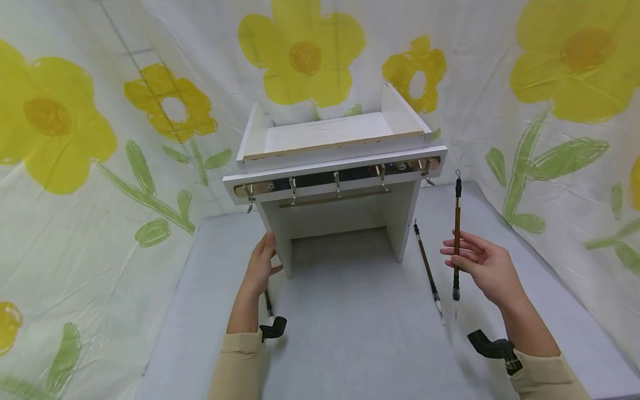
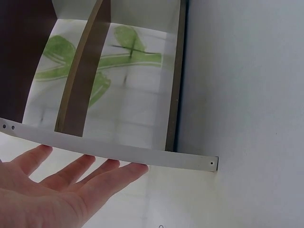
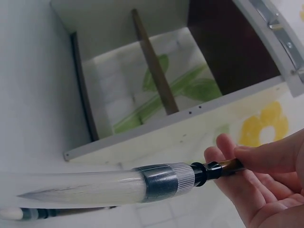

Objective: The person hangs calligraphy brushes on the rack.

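My right hand (image 1: 485,269) pinches a calligraphy brush (image 1: 457,228) by its brown handle, upright above the table. The brush hangs tip down, its bristles inside a clear cap, as the right wrist view shows of the brush (image 3: 164,183). A second brush (image 1: 426,261) lies on the table beside the right panel of a white shelf unit (image 1: 330,149). My left hand (image 1: 259,266) touches the unit's left panel. In the left wrist view the fingers (image 2: 111,183) extend against the panel's edge. Partly hidden by my left wrist, another slim dark item (image 1: 268,303) lies on the table.
A metal rail with several hooks (image 1: 337,178) runs across the unit's front, and an open tray-like top (image 1: 327,130) sits above it. The grey-white table (image 1: 345,333) extends around the unit. A flower-printed cloth (image 1: 320,66) hangs behind and at both sides.
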Demonstrator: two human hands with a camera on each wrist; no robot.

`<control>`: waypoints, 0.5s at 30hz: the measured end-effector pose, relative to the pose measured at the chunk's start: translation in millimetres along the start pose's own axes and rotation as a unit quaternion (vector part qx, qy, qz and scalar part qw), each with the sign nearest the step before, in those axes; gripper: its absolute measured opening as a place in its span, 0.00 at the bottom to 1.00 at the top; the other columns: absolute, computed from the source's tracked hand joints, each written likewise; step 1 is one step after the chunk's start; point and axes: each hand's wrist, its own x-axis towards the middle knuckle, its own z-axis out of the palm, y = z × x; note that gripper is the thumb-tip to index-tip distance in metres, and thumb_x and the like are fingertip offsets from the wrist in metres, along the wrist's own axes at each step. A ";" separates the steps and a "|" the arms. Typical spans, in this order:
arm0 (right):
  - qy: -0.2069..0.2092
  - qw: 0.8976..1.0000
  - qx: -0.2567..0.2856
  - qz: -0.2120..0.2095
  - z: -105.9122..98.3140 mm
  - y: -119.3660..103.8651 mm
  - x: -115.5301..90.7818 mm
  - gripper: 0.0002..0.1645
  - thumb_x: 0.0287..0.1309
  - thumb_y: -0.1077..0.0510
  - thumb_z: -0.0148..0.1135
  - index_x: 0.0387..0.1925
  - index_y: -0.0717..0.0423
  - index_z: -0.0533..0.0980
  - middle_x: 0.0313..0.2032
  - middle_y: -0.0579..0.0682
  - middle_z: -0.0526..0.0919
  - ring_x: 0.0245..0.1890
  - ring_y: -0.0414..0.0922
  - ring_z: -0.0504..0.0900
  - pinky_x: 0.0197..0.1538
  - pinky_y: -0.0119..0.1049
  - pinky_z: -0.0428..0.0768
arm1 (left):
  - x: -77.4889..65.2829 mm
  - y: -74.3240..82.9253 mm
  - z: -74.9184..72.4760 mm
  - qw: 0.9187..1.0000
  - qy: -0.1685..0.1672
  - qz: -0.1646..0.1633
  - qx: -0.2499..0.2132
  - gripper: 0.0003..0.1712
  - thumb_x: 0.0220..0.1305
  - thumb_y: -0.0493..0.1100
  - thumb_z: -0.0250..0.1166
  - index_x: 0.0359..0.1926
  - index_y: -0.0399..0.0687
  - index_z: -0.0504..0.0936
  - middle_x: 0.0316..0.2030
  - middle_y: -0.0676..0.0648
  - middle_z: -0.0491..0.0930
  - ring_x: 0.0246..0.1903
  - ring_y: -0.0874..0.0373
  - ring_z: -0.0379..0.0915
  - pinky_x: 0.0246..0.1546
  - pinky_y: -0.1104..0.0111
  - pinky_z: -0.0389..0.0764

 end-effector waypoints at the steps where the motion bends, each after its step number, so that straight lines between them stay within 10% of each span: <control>1: 0.000 1.000 0.000 -0.002 0.2 -0.4 -0.4 0.38 0.66 0.63 0.65 0.73 0.67 0.62 0.52 0.50 0.85 0.46 0.31 0.87 0.46 0.35 0.87 | 0.1 -0.9 0.2 1.000 0.002 0.002 -0.001 0.45 0.77 0.69 0.38 0.81 0.46 0.44 0.79 0.36 0.45 0.75 0.33 0.49 0.62 0.40 0.73; 15: 0.007 1.000 0.007 -0.009 2.1 -9.8 -2.6 0.37 0.65 0.64 0.65 0.72 0.67 0.63 0.51 0.45 0.86 0.47 0.34 0.87 0.44 0.32 0.87 | -8.2 15.8 0.4 1.000 -0.011 -0.011 -0.016 0.42 0.80 0.63 0.39 0.81 0.44 0.43 0.79 0.35 0.44 0.76 0.33 0.48 0.63 0.40 0.72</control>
